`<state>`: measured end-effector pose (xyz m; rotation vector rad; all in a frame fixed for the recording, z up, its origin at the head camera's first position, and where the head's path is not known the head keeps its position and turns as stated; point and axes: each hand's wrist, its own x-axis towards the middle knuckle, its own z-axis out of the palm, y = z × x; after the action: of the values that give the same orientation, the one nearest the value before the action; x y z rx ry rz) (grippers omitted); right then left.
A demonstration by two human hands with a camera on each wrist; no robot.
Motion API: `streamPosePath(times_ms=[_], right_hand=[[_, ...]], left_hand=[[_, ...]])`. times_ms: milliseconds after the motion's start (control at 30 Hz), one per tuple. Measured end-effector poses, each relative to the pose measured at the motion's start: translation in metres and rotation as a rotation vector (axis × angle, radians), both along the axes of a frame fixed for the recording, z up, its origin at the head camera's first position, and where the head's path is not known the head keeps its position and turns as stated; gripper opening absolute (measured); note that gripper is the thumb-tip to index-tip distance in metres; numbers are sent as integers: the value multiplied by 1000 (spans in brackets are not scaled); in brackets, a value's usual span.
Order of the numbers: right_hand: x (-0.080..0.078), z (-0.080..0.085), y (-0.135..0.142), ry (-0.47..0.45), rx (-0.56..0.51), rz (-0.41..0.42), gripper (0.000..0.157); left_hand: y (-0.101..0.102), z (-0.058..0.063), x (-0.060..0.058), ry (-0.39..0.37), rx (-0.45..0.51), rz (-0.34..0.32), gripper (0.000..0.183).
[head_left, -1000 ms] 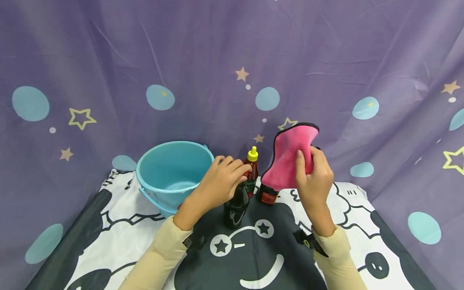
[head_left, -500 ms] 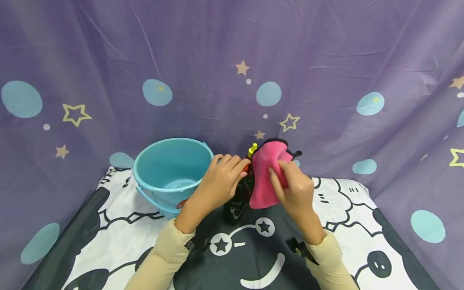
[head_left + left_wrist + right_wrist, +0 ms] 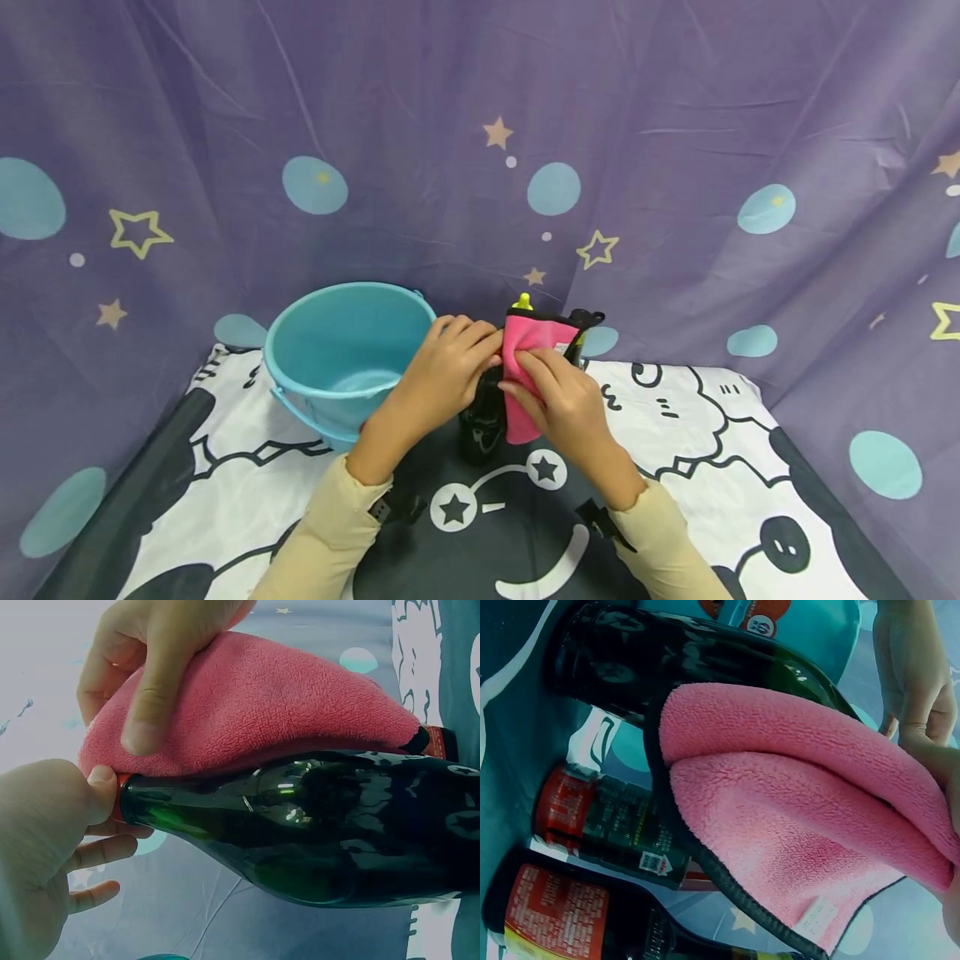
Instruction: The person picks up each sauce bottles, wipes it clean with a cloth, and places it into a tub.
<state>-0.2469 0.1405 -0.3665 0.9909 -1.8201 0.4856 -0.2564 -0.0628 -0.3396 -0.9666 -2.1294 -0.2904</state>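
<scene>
Two hands meet at an upright dark bottle point(image 3: 482, 423); the left hand point(image 3: 447, 367), nearer, pinches its top; the right hand point(image 3: 573, 407) grips a pink cloth point(image 3: 527, 333) alongside its right flank.

Forearms point(image 3: 333, 529) angle inward, left hand point(image 3: 448, 367) and right hand point(image 3: 566, 404) near each other, fingers point(image 3: 105, 851) and thumbs point(image 3: 148, 712) pinching.

Pink cloth point(image 3: 522, 335) (black-edged) in right grip point(image 3: 566, 400), beside dark bottle point(image 3: 482, 425)

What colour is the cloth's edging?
Black; the edging shows best in the right wrist view.
</scene>
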Motion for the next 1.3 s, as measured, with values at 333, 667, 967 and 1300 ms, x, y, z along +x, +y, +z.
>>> streamPosePath(times_ms=[333,667,967,1300], right_hand=[[9,3,4,-38,126,-48,35],[10,-5,4,64,191,-53,28],[15,-2,9,-22,269,-65,16],[14,3,11,-76,306,-66,26]], left_hand=[[0,-1,0,-2,-1,5,22],[-1,-8,3,-30,38,-2,27],[2,-7,4,-40,49,6,27],[2,-3,2,-12,24,14,28]])
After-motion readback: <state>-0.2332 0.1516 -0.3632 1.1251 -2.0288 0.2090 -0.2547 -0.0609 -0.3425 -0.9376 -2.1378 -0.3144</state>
